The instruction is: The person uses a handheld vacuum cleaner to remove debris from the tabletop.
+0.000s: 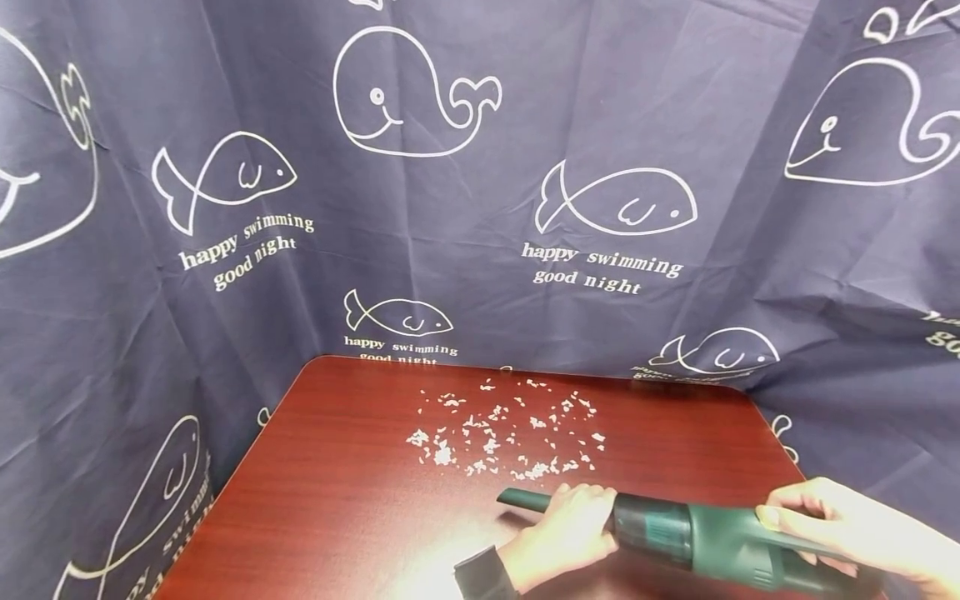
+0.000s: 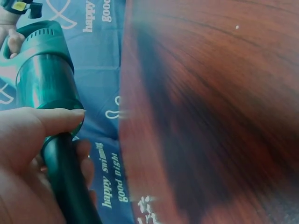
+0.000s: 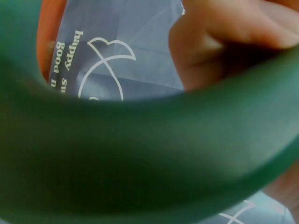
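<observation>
A green handheld vacuum cleaner (image 1: 723, 542) with a dark see-through dust cup is held level above the near right part of the table, its narrow nozzle (image 1: 521, 498) pointing left. My left hand (image 1: 572, 521) grips the base of that nozzle, thumb and fingers wrapped around it; the left wrist view shows this grip up close. My right hand (image 1: 825, 521) holds the vacuum's looped handle (image 3: 140, 154), its fingers curled around it. White paper scraps (image 1: 536, 471) lie scattered on the table beyond the nozzle, apart from its tip.
The reddish-brown wooden table (image 1: 337, 475) has rounded far corners. Dark blue curtains (image 1: 480, 208) printed with white whales and fish hang around its back and sides. A dark band (image 1: 486, 575) circles the left wrist.
</observation>
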`<action>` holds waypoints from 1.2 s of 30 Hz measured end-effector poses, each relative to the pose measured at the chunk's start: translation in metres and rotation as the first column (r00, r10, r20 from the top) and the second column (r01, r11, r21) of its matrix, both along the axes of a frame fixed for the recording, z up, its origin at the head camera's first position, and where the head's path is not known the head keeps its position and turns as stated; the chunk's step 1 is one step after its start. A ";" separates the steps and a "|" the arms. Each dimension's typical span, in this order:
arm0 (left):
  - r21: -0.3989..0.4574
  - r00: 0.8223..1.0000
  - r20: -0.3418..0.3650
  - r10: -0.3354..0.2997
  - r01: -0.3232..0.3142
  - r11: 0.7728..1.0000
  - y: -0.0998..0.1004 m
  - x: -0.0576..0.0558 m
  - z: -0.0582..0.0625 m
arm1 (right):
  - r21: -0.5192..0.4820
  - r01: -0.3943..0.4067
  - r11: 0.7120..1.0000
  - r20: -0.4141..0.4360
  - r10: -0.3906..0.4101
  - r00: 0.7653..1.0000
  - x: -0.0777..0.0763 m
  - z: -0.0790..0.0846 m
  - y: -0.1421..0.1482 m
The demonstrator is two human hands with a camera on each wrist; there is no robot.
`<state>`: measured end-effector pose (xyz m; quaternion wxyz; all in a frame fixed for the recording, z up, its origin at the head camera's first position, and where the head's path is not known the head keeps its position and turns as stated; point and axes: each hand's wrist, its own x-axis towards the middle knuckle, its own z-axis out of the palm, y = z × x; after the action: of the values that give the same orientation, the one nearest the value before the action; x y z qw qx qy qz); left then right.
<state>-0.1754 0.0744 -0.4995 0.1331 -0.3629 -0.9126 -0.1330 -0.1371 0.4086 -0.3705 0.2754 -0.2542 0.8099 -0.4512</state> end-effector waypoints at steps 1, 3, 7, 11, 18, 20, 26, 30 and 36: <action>-0.008 1.000 0.006 -0.001 0.001 1.000 0.001 0.000 0.001 | 0.001 0.003 1.000 -0.003 -0.003 1.000 0.001 0.000 0.001; -0.015 1.000 0.021 -0.006 0.006 1.000 0.002 -0.001 0.002 | -0.004 0.002 1.000 -0.023 -0.002 1.000 0.001 -0.001 0.004; 0.002 0.998 0.054 -0.016 0.016 1.000 0.004 -0.004 0.000 | -0.017 -0.021 1.000 -0.043 0.020 0.999 0.001 -0.004 0.008; 0.021 0.998 0.056 -0.030 0.029 0.999 0.007 -0.004 -0.001 | 0.021 -0.013 1.000 -0.048 0.014 0.999 0.002 -0.003 0.012; -0.016 0.999 0.052 -0.014 0.015 1.000 0.014 -0.004 0.004 | 0.077 0.039 0.996 -0.013 -0.038 0.999 0.005 0.000 0.016; -0.025 0.999 0.042 -0.009 0.010 1.000 0.015 -0.005 0.006 | 0.085 0.053 0.995 -0.016 -0.052 0.999 0.005 0.000 0.016; -0.008 0.999 0.040 -0.019 0.019 1.000 0.017 -0.009 0.007 | 0.092 0.083 0.992 -0.048 -0.079 0.996 0.007 -0.001 0.016; -0.009 0.998 0.046 -0.032 0.032 0.999 0.021 -0.011 0.006 | 0.112 0.109 0.988 -0.081 -0.100 0.992 0.009 0.000 0.019; -0.025 0.998 0.057 -0.034 0.036 0.999 0.030 -0.008 0.005 | 0.123 0.107 0.987 -0.004 -0.108 0.994 0.011 0.002 0.025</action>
<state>-0.1831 0.1048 -0.4946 0.1003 -0.3766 -0.9112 -0.1334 -0.1261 0.4338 -0.3683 0.2670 -0.1920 0.8484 -0.4149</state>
